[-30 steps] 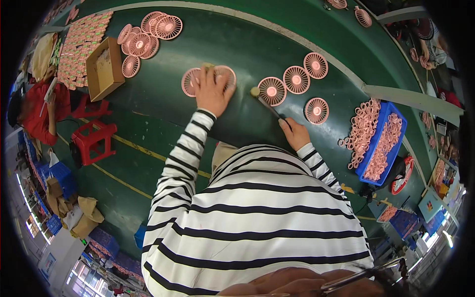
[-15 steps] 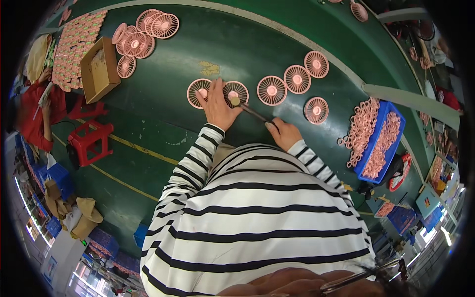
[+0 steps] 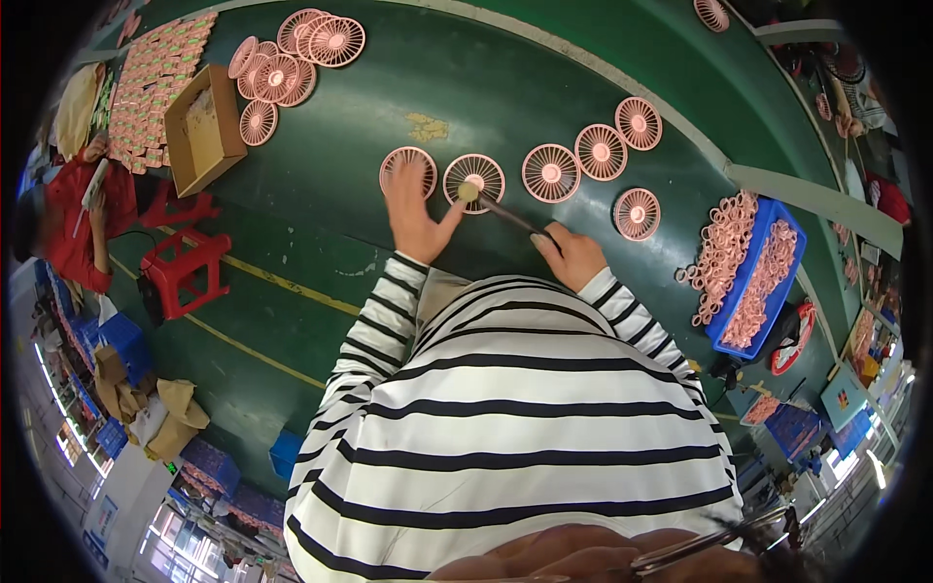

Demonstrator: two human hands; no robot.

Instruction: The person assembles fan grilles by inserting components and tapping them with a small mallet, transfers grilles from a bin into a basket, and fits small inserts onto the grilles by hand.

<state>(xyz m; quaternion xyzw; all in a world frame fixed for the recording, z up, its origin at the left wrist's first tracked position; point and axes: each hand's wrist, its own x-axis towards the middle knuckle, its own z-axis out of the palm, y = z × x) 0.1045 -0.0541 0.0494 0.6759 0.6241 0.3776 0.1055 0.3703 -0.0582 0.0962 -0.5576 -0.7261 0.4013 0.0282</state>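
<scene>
My left hand point(image 3: 415, 219) reaches over a round pink fan grille point(image 3: 398, 167) on the green table, fingers stretched out and slightly blurred. Its thumb points right, close to the mallet's head. A thin dark-handled mallet point(image 3: 510, 217) is in my right hand point(image 3: 571, 257), whose fingers are wrapped round the handle's near end. The round yellowish head lies over the middle of a second pink grille point(image 3: 474, 161), hiding part of its hub. Whether the head touches the grille, I cannot tell.
Several pink grilles point(image 3: 551, 173) lie to the right, others point(image 3: 277, 78) overlap at the far left. A cardboard box point(image 3: 233, 136) stands at the left. A blue bin point(image 3: 792, 248) of pink rings is at the right, with loose rings point(image 3: 721, 243) beside it. A person in red point(image 3: 73, 219) is at far left.
My left hand has moved left, from between the two grilles to over the left one. The mallet head stays over the second grille. The whole view has shifted slightly.
</scene>
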